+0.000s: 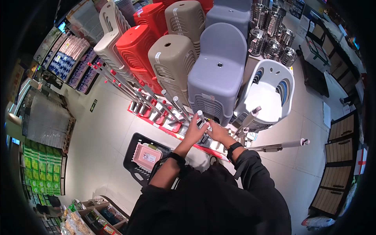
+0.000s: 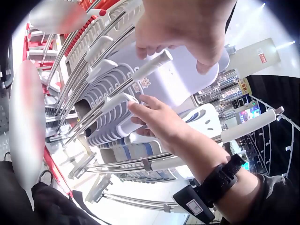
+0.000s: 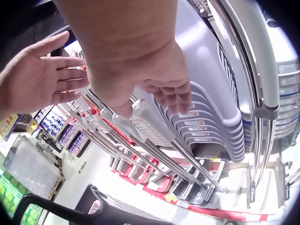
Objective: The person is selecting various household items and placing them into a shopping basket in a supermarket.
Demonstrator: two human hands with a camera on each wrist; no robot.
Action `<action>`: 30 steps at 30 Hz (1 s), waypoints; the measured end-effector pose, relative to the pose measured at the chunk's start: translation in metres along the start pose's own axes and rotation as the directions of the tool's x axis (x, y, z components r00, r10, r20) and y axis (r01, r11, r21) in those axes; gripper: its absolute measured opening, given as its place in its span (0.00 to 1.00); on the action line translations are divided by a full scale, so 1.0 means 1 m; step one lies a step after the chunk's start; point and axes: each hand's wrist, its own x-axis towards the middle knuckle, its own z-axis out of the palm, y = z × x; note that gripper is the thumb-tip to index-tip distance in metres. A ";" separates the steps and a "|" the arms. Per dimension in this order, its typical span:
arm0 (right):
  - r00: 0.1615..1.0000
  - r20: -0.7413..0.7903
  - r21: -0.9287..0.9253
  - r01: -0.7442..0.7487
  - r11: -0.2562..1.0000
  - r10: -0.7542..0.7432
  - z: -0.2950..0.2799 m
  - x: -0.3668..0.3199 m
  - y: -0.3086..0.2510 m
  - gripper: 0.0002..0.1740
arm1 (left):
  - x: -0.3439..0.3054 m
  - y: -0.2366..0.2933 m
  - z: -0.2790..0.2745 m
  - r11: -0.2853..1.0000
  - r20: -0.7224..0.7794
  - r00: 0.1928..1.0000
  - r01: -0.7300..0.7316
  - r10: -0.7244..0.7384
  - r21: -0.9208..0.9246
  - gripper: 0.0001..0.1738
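Long metal poles with white grips lean in front of stacked stools. My left hand (image 1: pixel 194 132) (image 3: pixel 37 82) has its fingers straight and spread in the right wrist view. In the left wrist view the left hand (image 2: pixel 185 28) hangs above a white grip (image 2: pixel 152 65); whether it touches is unclear. Close to another white grip (image 2: pixel 117 101), my right hand (image 1: pixel 219 134) (image 2: pixel 159 122) has loosely extended fingers. Seen from the right wrist, the right hand (image 3: pixel 140 70) is just above a pale grip (image 3: pixel 152 119), its fingers not wrapped round it; contact cannot be told.
Purple stools (image 1: pixel 217 72), red stools (image 1: pixel 137 41) and beige stools (image 1: pixel 172 58) stand stacked ahead. White chairs (image 1: pixel 266 98) are at the right. A black basket (image 1: pixel 135 168) holding a pink container (image 1: pixel 147 156) is at the lower left, with tiled floor (image 1: pixel 105 129) beyond it.
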 end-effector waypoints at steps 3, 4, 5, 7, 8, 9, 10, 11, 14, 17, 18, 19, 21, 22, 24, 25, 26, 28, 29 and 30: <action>0.998 0.007 -0.003 0.057 0.998 -0.057 0.016 0.021 0.015 0.41 | 0.018 -0.025 0.008 0.998 -0.051 0.997 0.064 -0.065 -0.025 0.53; 0.999 0.019 0.001 0.047 0.999 -0.047 0.014 0.021 0.014 0.40 | 0.023 -0.030 0.009 0.989 -0.069 0.991 0.111 -0.118 -0.095 0.54; 0.999 0.034 0.007 0.029 1.000 -0.030 0.015 0.020 0.015 0.40 | 0.024 -0.039 0.012 0.973 -0.078 0.981 0.161 -0.176 -0.166 0.56; 0.999 0.025 0.010 0.038 0.999 -0.039 0.017 0.021 0.017 0.33 | 0.027 -0.048 0.012 0.974 -0.076 0.980 0.171 -0.183 -0.149 0.63; 0.999 0.027 0.033 0.018 0.999 -0.019 0.019 0.019 0.017 0.33 | 0.027 -0.056 0.015 0.984 -0.089 0.982 0.157 -0.165 -0.089 0.64; 1.000 0.019 0.053 0.001 0.999 -0.002 0.020 0.021 0.018 0.32 | 0.030 -0.057 0.015 0.991 -0.102 0.986 0.132 -0.134 -0.027 0.64; 0.999 0.037 0.051 0.018 0.999 -0.020 0.017 0.019 0.016 0.33 | 0.036 -0.057 0.013 0.989 -0.074 0.987 0.137 -0.140 -0.049 0.64; 0.998 0.054 0.048 0.038 0.998 -0.040 0.013 0.018 0.016 0.33 | 0.043 -0.057 0.012 0.988 -0.050 0.988 0.140 -0.144 -0.072 0.65; 0.993 0.086 0.053 0.080 0.995 -0.084 -0.003 0.017 0.011 0.36 | 0.063 -0.057 0.006 0.957 0.104 0.974 0.216 -0.199 -0.193 0.57; 0.982 0.126 0.041 0.134 0.990 -0.138 -0.010 0.021 0.004 0.34 | 0.070 -0.042 0.002 0.944 0.219 0.945 0.281 -0.242 -0.173 0.39; 0.985 0.124 0.008 0.117 0.993 -0.117 -0.011 0.022 0.001 0.32 | 0.061 -0.009 0.001 0.952 0.140 0.973 0.213 -0.186 -0.218 0.25; 0.981 0.182 -0.027 0.068 0.997 -0.062 -0.018 0.023 -0.007 0.32 | 0.062 -0.004 0.001 0.950 0.195 0.968 0.204 -0.159 -0.235 0.18; 0.978 0.200 -0.081 0.078 0.994 -0.061 -0.013 0.029 -0.005 0.34 | 0.063 0.002 0.005 0.928 0.225 0.959 0.236 -0.174 -0.288 0.17; 0.977 0.206 -0.083 0.075 0.994 -0.057 -0.012 0.031 -0.004 0.34 | 0.068 -0.010 0.010 0.933 0.246 0.947 0.265 -0.205 -0.243 0.19; 0.978 0.200 -0.114 0.075 0.991 -0.051 -0.009 0.033 -0.004 0.33 | 0.071 -0.016 0.016 0.923 0.222 0.949 0.279 -0.223 -0.265 0.19; 0.977 0.205 -0.115 0.074 0.991 -0.049 -0.008 0.034 -0.004 0.33 | 0.070 -0.016 0.018 0.915 0.196 0.951 0.289 -0.239 -0.282 0.20; 0.977 0.209 -0.132 0.075 0.988 -0.046 -0.007 0.035 -0.003 0.32 | 0.070 -0.016 0.018 0.910 0.205 0.948 0.296 -0.243 -0.289 0.20; 0.976 0.214 -0.151 0.076 0.986 -0.043 -0.006 0.035 -0.003 0.32 | 0.070 -0.021 0.018 0.916 0.217 0.948 0.289 -0.233 -0.278 0.20; 0.974 0.221 -0.155 0.086 0.984 -0.050 -0.006 0.036 -0.003 0.31 | 0.071 -0.023 0.018 0.923 0.230 0.948 0.278 -0.220 -0.264 0.20; 0.972 0.228 -0.159 0.097 0.983 -0.059 -0.006 0.036 -0.002 0.31 | 0.069 -0.018 0.018 0.923 0.228 0.949 0.277 -0.219 -0.266 0.20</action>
